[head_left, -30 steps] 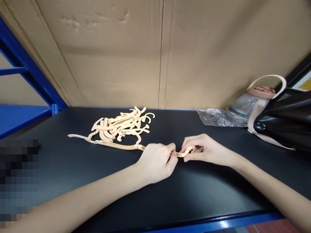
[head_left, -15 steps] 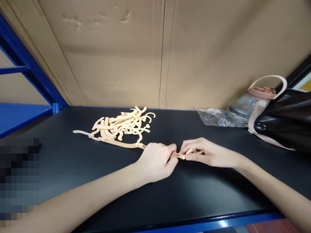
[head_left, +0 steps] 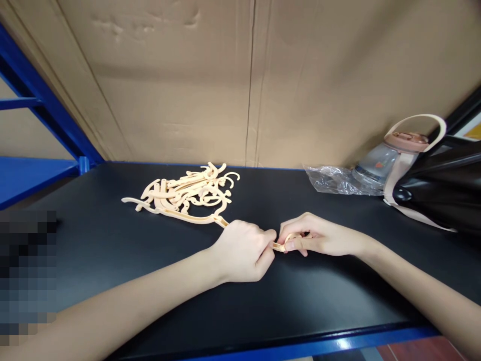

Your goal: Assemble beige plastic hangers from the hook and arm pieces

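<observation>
A long beige plastic folding clothes hanger stretches from beside the pile toward the middle of the black table, its joints bent and a curved hook standing up near one joint. My left hand is closed round its nearer section, which hides part of it. Just to the right, my right hand pinches a curved beige end between thumb and fingers. A short strip of beige plastic shows between the two hands. The fingers cover how the pieces join there.
Behind the hanger lies a pile of similar beige hanger pieces. A crumpled clear plastic bag and a water bottle with a strap stand at the back right, beside a black bag. Cardboard backs the table.
The hanger's far left end has shifted right, and its hook has swung right and up. The curved end sits deeper in my right fingers. Both hands stay close together.
</observation>
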Demonstrator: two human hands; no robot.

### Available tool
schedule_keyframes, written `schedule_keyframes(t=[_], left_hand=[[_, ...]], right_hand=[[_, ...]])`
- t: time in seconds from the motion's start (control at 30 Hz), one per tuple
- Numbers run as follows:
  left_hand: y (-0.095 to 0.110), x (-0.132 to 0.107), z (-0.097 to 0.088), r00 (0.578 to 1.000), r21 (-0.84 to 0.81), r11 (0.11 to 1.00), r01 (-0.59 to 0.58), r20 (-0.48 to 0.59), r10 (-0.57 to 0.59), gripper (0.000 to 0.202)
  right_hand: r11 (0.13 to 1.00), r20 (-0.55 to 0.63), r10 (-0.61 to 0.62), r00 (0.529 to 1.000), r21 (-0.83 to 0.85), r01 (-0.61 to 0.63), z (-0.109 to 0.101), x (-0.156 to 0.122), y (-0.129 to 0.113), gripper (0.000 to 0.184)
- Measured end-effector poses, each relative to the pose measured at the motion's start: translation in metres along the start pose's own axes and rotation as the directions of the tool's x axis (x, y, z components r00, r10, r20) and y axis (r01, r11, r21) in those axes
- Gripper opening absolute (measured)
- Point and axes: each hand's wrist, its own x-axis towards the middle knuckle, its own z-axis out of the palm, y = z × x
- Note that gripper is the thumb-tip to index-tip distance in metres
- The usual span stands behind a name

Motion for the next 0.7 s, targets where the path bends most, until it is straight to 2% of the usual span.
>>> schedule_keyframes(t=[0.2,0.33,0.4,0.5,0.6,0.7], left_hand=[[0.0001,-0.002,-0.0005,1.0,-0.05,0.999,0.019,-0.008,-0.019,0.017],[0.0039,-0.0026,-0.0024,0.995,-0.227,0.972,0.056,-0.069,-0.073,0.001],[0.0046,-0.0028,-0.0033,0.989,-0.333,0.94,0.077,-0.096,-0.115,0.007],[0.0027,-0.0033,-0.0043,0.983,-0.42,0.903,0.089,-0.108,-0.147,0.005],[-0.0009,-0.0038,-0.0037,0.989,-0.429,0.903,0.031,-0.118,-0.089,0.001],[-0.0036,-0.0035,-0.0006,0.988,-0.4,0.915,-0.057,-0.155,-0.006,0.007]], right_hand=[[1.0,-0.006,0.027,1.0,-0.001,-0.028,0.0006,-0.0006,0.0063,0.032],[0.997,-0.025,0.017,1.0,0.075,-0.016,-0.0024,-0.0004,0.0074,0.033],[0.995,-0.042,0.016,0.999,0.094,-0.012,-0.0037,-0.0004,0.0061,0.033],[0.998,-0.075,0.019,0.997,0.069,-0.014,-0.0049,-0.001,0.0044,0.033],[1.0,-0.13,0.02,0.991,0.023,-0.017,-0.0053,-0.0023,0.0052,0.032],[0.999,-0.179,0.048,0.983,-0.005,-0.05,-0.0041,-0.0032,0.0068,0.031]])
